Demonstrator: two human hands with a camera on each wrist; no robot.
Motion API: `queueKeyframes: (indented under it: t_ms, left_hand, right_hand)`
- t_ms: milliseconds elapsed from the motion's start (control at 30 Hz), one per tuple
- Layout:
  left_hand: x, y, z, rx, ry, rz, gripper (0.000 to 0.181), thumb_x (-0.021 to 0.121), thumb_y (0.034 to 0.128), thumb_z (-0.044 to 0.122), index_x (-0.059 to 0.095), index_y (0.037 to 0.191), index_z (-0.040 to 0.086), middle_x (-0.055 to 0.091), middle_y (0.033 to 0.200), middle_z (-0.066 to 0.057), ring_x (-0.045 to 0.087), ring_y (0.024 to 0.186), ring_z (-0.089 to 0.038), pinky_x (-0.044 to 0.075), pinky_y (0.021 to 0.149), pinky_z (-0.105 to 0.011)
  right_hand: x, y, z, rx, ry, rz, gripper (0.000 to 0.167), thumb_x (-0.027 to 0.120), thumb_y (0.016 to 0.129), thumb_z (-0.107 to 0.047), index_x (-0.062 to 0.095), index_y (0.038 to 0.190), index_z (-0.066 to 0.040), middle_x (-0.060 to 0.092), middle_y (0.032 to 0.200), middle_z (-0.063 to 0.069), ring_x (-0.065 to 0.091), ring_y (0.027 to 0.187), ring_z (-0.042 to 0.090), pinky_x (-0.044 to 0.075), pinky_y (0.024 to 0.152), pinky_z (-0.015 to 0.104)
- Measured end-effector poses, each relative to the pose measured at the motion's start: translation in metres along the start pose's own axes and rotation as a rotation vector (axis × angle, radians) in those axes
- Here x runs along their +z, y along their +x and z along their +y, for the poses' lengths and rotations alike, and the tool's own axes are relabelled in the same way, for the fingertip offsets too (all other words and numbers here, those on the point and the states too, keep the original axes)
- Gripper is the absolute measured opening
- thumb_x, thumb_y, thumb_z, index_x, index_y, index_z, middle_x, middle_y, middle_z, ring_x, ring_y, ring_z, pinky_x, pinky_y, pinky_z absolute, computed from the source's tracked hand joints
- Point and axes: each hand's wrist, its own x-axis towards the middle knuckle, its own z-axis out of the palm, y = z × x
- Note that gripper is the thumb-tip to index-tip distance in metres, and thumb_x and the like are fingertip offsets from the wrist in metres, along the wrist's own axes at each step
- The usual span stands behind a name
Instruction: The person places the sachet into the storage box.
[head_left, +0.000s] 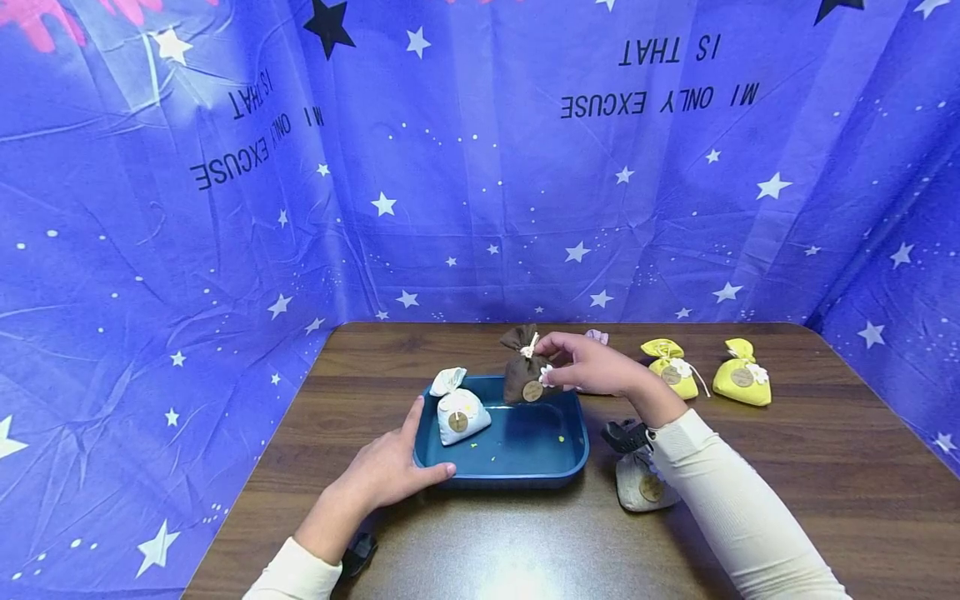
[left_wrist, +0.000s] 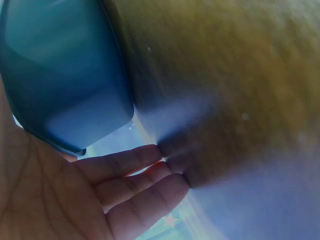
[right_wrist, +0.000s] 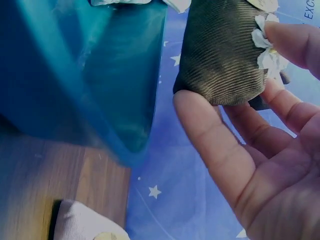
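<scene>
My right hand (head_left: 594, 364) holds a dark brown cloth sachet (head_left: 517, 379) with a tied neck, a white flower and a round tag. The sachet is over the back right part of a blue plastic basin (head_left: 510, 481). In the right wrist view, the thumb lies by the flower and fingers support the sachet (right_wrist: 220, 55) from below. My left hand (head_left: 381, 472) rests against the basin's left side, thumb at the front rim. The left wrist view shows its fingers (left_wrist: 145, 200) straight beside the basin (left_wrist: 70, 65). A white sachet (head_left: 462, 419) sits inside the basin on the left.
Two yellow sachets (head_left: 674, 377) (head_left: 742, 382) stand at the back right of the wooden table (head_left: 825, 467). A grey sachet (head_left: 637, 487) lies under the right forearm. Behind the right hand, a lilac sachet (head_left: 597, 336) is mostly hidden. A blue star-patterned curtain (head_left: 510, 208) surrounds the table.
</scene>
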Motion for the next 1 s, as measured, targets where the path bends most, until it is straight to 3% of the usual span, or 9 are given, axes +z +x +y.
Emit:
queueKeyframes:
  t_ms: [233,467,733,1000]
  left_hand:
    - [0.000,0.000,0.000,0.002,-0.002,0.003,0.119,0.068,0.0755,0.073,0.012,0.160,0.010,0.063,0.125,-0.023,0.064,0.109,-0.036,0.049,0.090,-0.053]
    - [0.000,-0.001,0.000,0.003,0.000,-0.001,0.119,0.067,0.0759,0.073,0.012,0.160,0.010,0.063,0.126,-0.023,0.064,0.109,-0.037,0.049,0.089,-0.053]
    - [0.000,-0.001,0.000,-0.001,-0.001,-0.005,0.119,0.067,0.0758,0.074,0.011,0.160,0.011,0.063,0.126,-0.022,0.064,0.109,-0.036,0.049,0.090,-0.053]
    - [0.000,0.000,0.000,0.000,0.002,0.001,0.120,0.067,0.0753,0.075,0.012,0.160,0.010,0.063,0.126,-0.022,0.064,0.109,-0.036,0.049,0.090,-0.053]
  right_hand:
    - [0.008,0.008,-0.002,0.008,-0.007,-0.007,0.036,0.070,0.087,-0.006,0.057,0.120,-0.001,0.062,0.105,0.010,0.064,0.087,0.021,0.054,0.066,0.037]
    - [0.019,0.014,-0.006,-0.027,-0.121,0.012,0.034,0.073,0.085,-0.006,0.060,0.115,-0.002,0.065,0.100,0.009,0.063,0.087,0.021,0.054,0.063,0.033]
    - [0.025,0.018,-0.007,-0.037,-0.190,0.010,0.033,0.075,0.083,-0.007,0.061,0.113,-0.003,0.065,0.102,0.009,0.063,0.090,0.024,0.052,0.072,0.032]
    - [0.032,0.023,-0.007,-0.033,-0.221,0.002,0.033,0.077,0.081,-0.008,0.062,0.110,-0.004,0.066,0.099,0.006,0.062,0.084,0.017,0.052,0.069,0.031]
